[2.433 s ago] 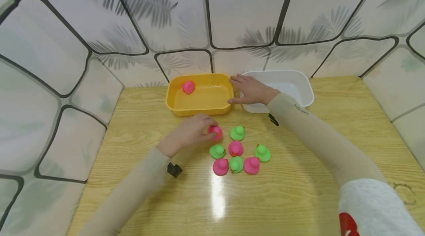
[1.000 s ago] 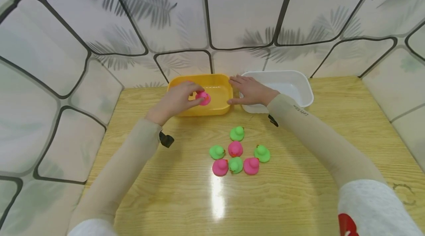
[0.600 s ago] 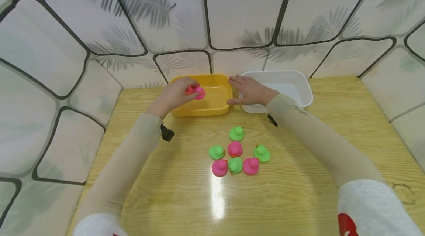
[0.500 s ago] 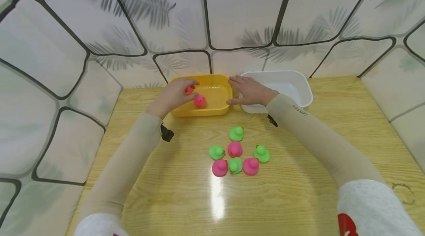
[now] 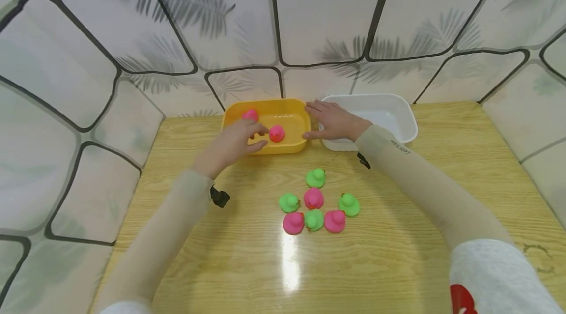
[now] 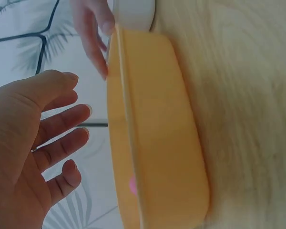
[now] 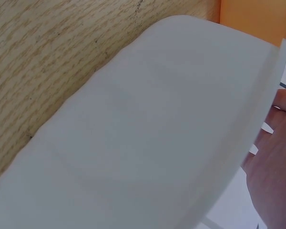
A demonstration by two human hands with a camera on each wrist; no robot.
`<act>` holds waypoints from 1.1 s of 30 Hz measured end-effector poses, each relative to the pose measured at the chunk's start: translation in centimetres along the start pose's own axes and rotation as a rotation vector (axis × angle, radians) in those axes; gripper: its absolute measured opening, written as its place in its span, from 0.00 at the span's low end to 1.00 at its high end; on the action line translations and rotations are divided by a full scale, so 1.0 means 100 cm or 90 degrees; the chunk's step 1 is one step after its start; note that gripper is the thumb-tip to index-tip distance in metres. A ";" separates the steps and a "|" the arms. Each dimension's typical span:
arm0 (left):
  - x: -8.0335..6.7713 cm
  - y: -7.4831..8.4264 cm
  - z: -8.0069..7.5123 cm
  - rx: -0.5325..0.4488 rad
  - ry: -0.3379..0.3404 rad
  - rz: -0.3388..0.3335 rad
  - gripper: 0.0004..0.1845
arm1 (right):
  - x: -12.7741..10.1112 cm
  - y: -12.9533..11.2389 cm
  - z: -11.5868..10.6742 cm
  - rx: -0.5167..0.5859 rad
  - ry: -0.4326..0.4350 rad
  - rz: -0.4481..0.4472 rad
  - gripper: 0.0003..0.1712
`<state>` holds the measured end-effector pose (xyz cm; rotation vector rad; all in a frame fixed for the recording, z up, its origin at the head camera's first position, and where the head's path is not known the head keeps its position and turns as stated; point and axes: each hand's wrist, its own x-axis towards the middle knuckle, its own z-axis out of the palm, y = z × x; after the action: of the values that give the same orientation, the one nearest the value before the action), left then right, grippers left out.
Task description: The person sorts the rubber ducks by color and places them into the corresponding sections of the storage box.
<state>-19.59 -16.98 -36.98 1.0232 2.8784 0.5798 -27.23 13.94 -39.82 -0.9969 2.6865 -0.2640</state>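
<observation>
While my left hand (image 5: 232, 146) hovers with fingers spread and empty at the near rim of the yellow tub (image 5: 295, 145), two pink ducks (image 5: 276, 133) already sit inside it. My right hand (image 5: 332, 120) lies flat, fingers straight, across the gap between that tub and the white tub (image 5: 409, 125), which looks empty. Six ducks remain clustered on the wooden table (image 5: 398, 255): three pink (image 5: 314, 198), three green (image 5: 316, 177). Wide bare tabletop surrounds the cluster; both tubs sit close against the back wall.
</observation>
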 end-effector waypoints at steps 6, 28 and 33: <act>-0.021 0.020 0.016 -0.004 0.006 0.037 0.16 | 0.000 0.000 -0.001 -0.008 -0.002 0.001 0.55; -0.081 0.083 0.074 -0.032 -0.010 0.160 0.19 | -0.001 0.002 0.002 0.008 0.000 0.007 0.56; -0.089 0.087 0.084 -0.008 0.017 0.180 0.19 | -0.001 0.001 0.002 0.000 0.007 0.001 0.55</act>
<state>-6.15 -13.44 -42.51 1.4432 2.7657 0.6270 -27.16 14.03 -40.03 -0.9973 2.6976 -0.2701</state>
